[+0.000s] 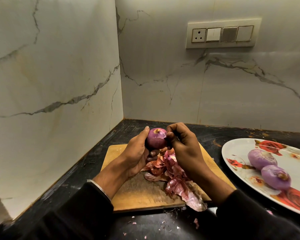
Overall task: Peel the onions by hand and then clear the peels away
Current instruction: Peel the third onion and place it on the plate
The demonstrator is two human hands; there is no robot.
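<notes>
One onion [156,138] is up in our hands, raised above the cutting board [142,191] so that whatever we strip falls onto the peels [173,174] heaped there; our left hand [137,153] cups it from the left and below, fingers curled under it, steadying it, we judge, for the pull; our right hand [182,144] sits against its right side, fingertips pinching what looks like a thin flap of skin; two peeled onions [262,159] wait on the flowered plate [235,149] to the right, kept apart from the mess; scraps dot the dark counter [154,226].
</notes>
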